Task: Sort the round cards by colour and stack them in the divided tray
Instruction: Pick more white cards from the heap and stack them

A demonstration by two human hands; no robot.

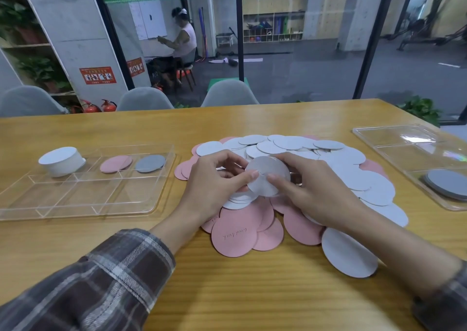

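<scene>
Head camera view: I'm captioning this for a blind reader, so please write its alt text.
The left hand and right hand pinch one white round card over a white-and-pink pile on a wooden table. A clear divided tray to the left holds a white stack, pink cards and grey cards in separate compartments.

White, pink, grey cards [290,169]; plaid sleeve [106,277]

Both hands [262,179] pinch one white card [271,169] (above the pile [341,169]).
</scene>
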